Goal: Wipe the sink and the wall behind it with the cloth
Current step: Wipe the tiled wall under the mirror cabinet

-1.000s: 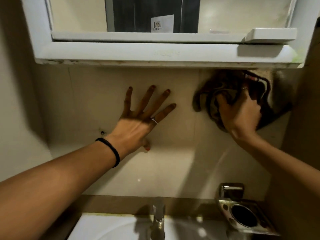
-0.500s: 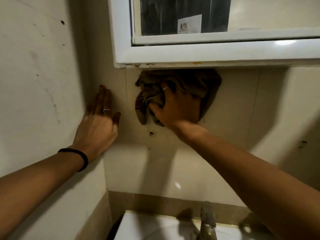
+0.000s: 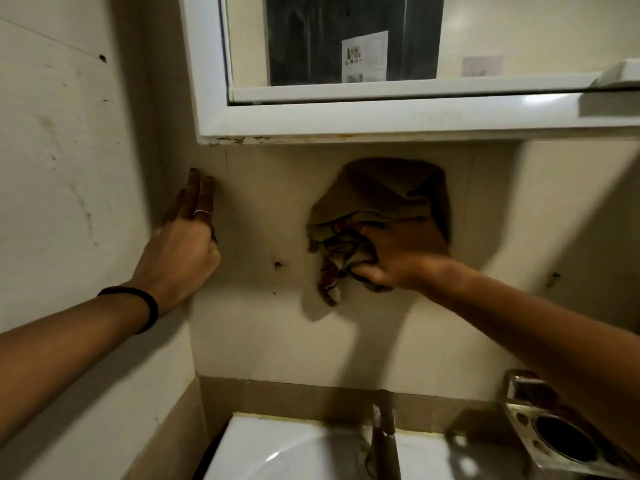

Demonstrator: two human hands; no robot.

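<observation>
Evidently mid-way through the wall part: brown cloth bunched in the right hand, fingers curled round its lower folds, pressed flat to the wall just under the lower edge of the mirror cabinet. Left hand braced near the wall's left corner, fingers straight, gripping nothing. Judging by the dark specks beside and below the cloth, wall wiping not finished; sink below, with its tap, probably yet to be wiped.
</observation>
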